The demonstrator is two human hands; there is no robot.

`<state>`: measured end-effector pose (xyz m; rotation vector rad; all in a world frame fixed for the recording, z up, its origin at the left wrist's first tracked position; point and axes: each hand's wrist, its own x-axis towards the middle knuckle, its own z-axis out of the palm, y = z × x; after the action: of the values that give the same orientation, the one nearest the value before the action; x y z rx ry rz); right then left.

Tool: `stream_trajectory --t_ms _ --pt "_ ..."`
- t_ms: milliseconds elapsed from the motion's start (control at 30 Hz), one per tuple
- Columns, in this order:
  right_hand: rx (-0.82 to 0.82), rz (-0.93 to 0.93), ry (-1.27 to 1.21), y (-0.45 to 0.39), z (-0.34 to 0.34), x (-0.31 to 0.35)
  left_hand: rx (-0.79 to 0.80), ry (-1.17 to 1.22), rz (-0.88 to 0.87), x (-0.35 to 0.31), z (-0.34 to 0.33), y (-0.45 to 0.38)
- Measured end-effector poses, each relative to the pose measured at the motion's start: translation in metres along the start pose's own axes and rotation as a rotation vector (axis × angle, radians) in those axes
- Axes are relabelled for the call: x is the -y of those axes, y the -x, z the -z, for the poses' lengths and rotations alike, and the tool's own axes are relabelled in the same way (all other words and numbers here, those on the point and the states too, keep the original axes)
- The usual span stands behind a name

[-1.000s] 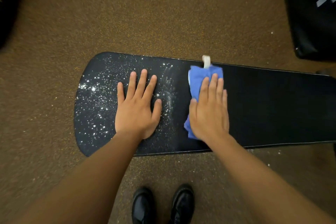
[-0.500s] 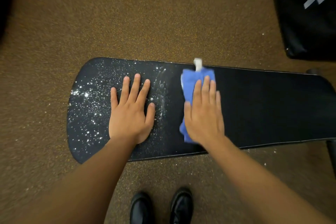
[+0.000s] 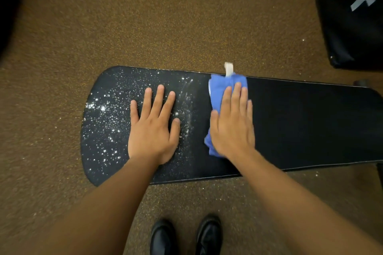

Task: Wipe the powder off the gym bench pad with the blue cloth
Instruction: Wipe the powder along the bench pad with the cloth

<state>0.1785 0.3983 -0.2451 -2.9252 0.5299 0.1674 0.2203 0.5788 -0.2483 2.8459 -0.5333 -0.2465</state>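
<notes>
A long black bench pad (image 3: 300,122) lies across the view. White powder (image 3: 107,114) speckles its left end; the right part looks clean. My left hand (image 3: 153,128) lies flat on the powdered part with fingers straight and spread. My right hand (image 3: 233,126) presses flat on the folded blue cloth (image 3: 219,87) near the pad's middle; the cloth shows beyond my fingertips and beside my thumb. A white tag (image 3: 229,69) sticks out at the cloth's far edge.
Brown speckled carpet (image 3: 165,16) surrounds the pad, with scattered powder near its front edge. A black bag with pale lettering (image 3: 352,16) sits at the top right. My two black shoes (image 3: 186,236) stand below the pad.
The cloth under my right hand has slid slightly left toward the powdered part. The left hand stays flat in place. The view has shifted a little.
</notes>
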Motion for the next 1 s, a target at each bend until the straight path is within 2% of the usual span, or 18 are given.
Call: stream_trajectory --t_ms 67,100,200,333,467,600,700,800,900,1000 --pt "0.0 -0.066 -0.038 -0.027 0.0 0.024 0.0 0.001 -0.002 -0.001 -0.001 0.0" --pt "0.0 -0.042 -0.044 -0.029 -0.002 0.033 -0.001 -0.002 -0.002 -0.001 -0.001 0.0" --pt "0.012 0.131 -0.009 0.011 -0.005 0.043 -0.002 -0.001 -0.012 0.0 -0.001 -0.001" --pt "0.044 0.264 0.005 0.063 -0.007 0.006 -0.011 0.007 -0.013 0.0 0.0 -0.001" --pt "-0.011 0.074 0.016 0.017 -0.001 -0.013 0.003 -0.003 -0.008 0.0 0.0 -0.001" --pt "-0.014 -0.042 -0.05 -0.033 -0.001 0.024 -0.002 -0.004 -0.009 -0.001 -0.001 -0.001" --pt "0.017 0.124 -0.022 0.01 -0.003 0.04 -0.004 0.0 -0.01 0.0 -0.001 -0.001" --pt "0.062 0.301 0.013 0.069 -0.005 0.016 -0.008 0.003 -0.01 0.001 -0.001 -0.001" --pt "0.041 0.198 0.041 0.049 -0.005 -0.014 -0.006 -0.002 -0.005 0.001 0.0 0.0" --pt "0.001 0.02 0.008 -0.007 0.001 -0.001 -0.007 0.001 -0.001 0.0 0.0 0.0"
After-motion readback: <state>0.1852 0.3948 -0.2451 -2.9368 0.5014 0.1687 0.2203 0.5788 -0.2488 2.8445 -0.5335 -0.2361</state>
